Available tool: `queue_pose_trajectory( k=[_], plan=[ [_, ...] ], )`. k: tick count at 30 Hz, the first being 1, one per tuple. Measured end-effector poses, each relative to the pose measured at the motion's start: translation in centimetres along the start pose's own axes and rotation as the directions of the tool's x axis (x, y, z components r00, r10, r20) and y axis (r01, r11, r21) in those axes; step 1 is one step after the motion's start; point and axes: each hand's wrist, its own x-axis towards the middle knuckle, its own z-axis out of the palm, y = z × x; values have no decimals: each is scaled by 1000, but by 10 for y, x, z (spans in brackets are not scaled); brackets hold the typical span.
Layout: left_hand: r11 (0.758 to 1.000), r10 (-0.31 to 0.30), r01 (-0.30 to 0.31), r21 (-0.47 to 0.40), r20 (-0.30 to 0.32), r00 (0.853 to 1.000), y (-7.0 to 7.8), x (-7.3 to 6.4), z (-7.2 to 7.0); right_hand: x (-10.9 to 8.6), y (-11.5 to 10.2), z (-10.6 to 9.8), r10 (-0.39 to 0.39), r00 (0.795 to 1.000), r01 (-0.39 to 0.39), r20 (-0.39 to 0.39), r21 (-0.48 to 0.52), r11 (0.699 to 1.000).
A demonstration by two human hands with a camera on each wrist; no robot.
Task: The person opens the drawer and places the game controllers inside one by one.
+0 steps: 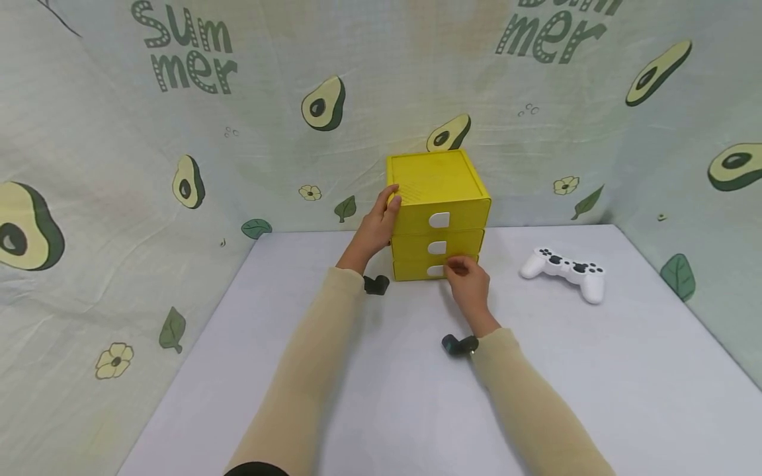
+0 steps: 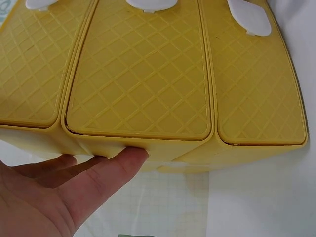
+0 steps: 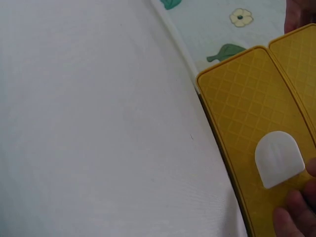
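A yellow drawer box (image 1: 440, 178) of three stacked drawers stands at the back of the table, each front bearing a white handle. My left hand (image 1: 380, 221) lies along its left side, near the top front corner. Straight fingers (image 2: 106, 175) press that side wall in the left wrist view. My right hand (image 1: 469, 283) is at the bottom drawer, with curled fingertips (image 3: 298, 212) gripping at the straight edge of its white handle (image 3: 279, 159). Part of that hand falls outside the right wrist view. All the drawer fronts sit flush.
A white game controller (image 1: 565, 270) lies on the white table (image 1: 405, 396), to the right of the box. Behind the box hangs a cloth (image 1: 262, 152) printed with avocados, leaves and flowers, which also runs along the left and right sides.
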Motion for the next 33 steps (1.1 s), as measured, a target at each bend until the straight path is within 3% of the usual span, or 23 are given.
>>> queue_pose_trajectory(
  k=[13,33],
  plan=[
    [1000,2,-2,-2,6,1000,-1,0,0,-4,2,3,67,990,-69,124,7,998],
    [1000,-11,11,-11,7,1000,1,1,0,-1,6,3,95,989,-93,111,-27,995]
  ],
)
